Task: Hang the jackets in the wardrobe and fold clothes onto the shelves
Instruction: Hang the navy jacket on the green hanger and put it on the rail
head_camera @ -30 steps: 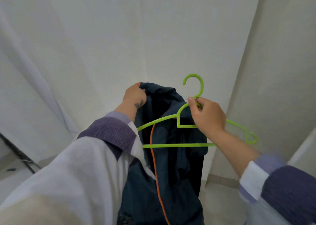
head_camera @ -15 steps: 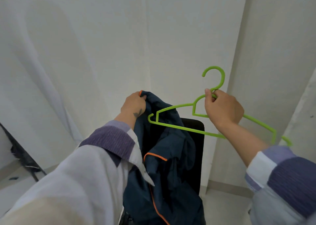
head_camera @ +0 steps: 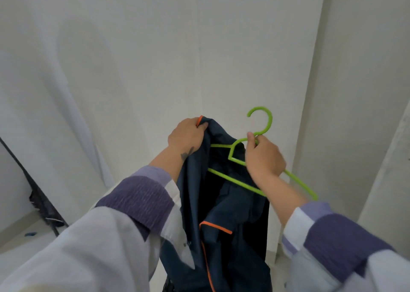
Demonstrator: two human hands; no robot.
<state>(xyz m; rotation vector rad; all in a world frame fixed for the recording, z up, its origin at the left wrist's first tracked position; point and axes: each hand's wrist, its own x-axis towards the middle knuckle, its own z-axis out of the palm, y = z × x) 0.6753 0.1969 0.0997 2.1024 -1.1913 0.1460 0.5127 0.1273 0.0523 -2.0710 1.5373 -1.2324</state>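
A dark navy jacket [head_camera: 224,220] with orange piping hangs down at the centre of the view. My left hand [head_camera: 186,134] grips its top edge near the collar. My right hand [head_camera: 264,156] holds a bright green plastic hanger [head_camera: 233,180] just below its hook. The hanger is tilted, and its left arm reaches into the jacket's opening while its right arm sticks out past my wrist. The jacket's lower part runs out of view at the bottom.
White walls meet in a corner [head_camera: 199,69] straight ahead. A white panel edge [head_camera: 310,114] stands to the right. At the lower left lies a dark object [head_camera: 42,205] on a pale floor [head_camera: 26,227].
The hanger has swung back left and lower, its left arm going into the jacket's opening. My left hand still holds the collar; the view has tilted down.
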